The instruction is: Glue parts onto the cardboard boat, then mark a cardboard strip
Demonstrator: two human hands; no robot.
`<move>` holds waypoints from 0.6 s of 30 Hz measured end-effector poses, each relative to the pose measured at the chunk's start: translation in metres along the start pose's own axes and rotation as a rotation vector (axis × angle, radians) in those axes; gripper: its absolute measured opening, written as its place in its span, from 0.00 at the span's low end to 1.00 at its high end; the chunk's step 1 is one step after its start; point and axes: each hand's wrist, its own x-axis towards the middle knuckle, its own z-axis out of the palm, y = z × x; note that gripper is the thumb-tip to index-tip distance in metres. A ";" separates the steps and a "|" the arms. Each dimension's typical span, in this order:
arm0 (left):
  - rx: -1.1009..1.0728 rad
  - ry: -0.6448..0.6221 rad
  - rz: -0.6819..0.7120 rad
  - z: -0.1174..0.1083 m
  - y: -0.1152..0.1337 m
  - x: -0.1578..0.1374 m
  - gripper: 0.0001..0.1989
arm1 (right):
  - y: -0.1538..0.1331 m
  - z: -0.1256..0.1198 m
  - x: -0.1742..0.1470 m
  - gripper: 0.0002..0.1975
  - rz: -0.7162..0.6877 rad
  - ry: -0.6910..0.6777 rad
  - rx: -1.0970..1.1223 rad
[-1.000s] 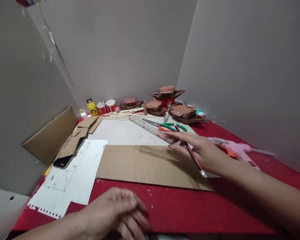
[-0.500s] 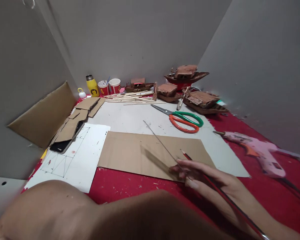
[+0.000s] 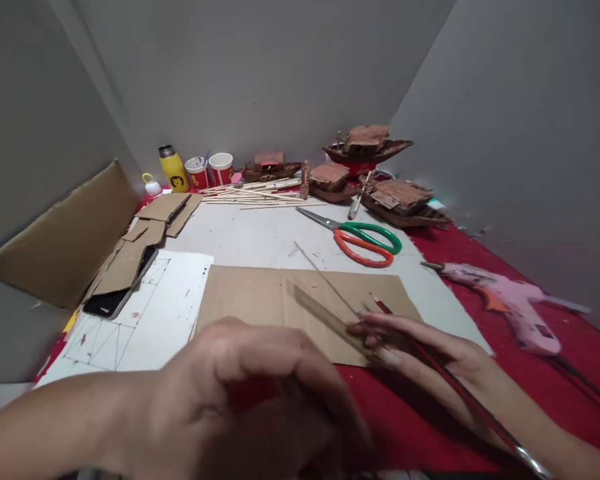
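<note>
My right hand (image 3: pixel 430 360) is closed around a red and black pencil (image 3: pixel 450 383), its sharpened tip pointing away from me. In the same fingers is a thin see-through strip (image 3: pixel 325 310) that looks like a clear ruler, tilted over the cardboard. A flat rectangular piece of brown cardboard (image 3: pixel 250 293) lies below it, partly on the white sheet. My left hand (image 3: pixel 250 373) is raised close to the camera, its fingers curved and apart from the thumb, somewhat blurred. I see nothing in it. It hides the cardboard's near left corner.
Green-and-orange-handled scissors (image 3: pixel 365 243) lie beyond the cardboard. A pink glue gun (image 3: pixel 515 307) rests at right. Boat models (image 3: pixel 400 200), wooden sticks (image 3: pixel 260 193), paper cups (image 3: pixel 222 170) and a yellow bottle (image 3: pixel 173 170) stand behind. At left are a drawing (image 3: pixel 175 287), a phone (image 3: pixel 105 305) and cardboard scraps (image 3: pixel 120 267).
My left hand has come into view at the bottom centre, where only the arm showed before. The right hand keeps the pencil and strip, nearly in place. The view has shifted slightly.
</note>
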 end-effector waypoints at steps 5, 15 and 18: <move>0.391 -0.092 0.374 0.008 -0.019 0.036 0.12 | -0.013 -0.015 0.020 0.17 -0.479 -0.061 -0.456; 0.883 0.140 0.134 0.043 -0.070 0.025 0.27 | -0.036 -0.002 0.082 0.14 -0.651 -0.215 -0.747; 0.892 0.086 0.066 0.041 -0.084 0.026 0.30 | -0.022 -0.002 0.087 0.15 -0.641 -0.212 -0.689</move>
